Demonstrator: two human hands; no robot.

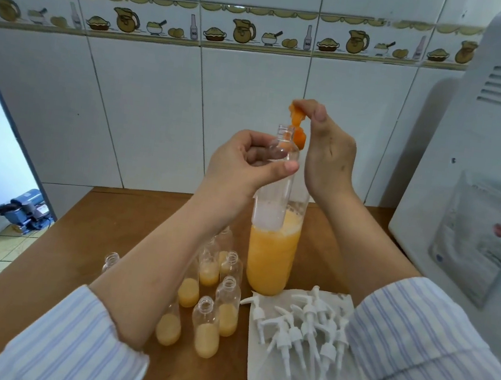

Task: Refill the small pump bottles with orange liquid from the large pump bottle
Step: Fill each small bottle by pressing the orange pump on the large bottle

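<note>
Nearest me, white pump tops (305, 326) lie loose on a paper sheet (339, 302) on the desk (146, 208), none fitted yet. Beside them, a cluster of small bottles (207, 326) stands uncapped, most part-filled with orange; one at the left (111, 261) looks empty. Beyond, the large bottle (271, 255) is roughly half full. Above it my left hand (240, 163) grips an empty small bottle (283, 153) under the spout; my right hand (326, 155) pinches the orange pump head (297, 119). I judge filling well along, capping untouched.
</note>
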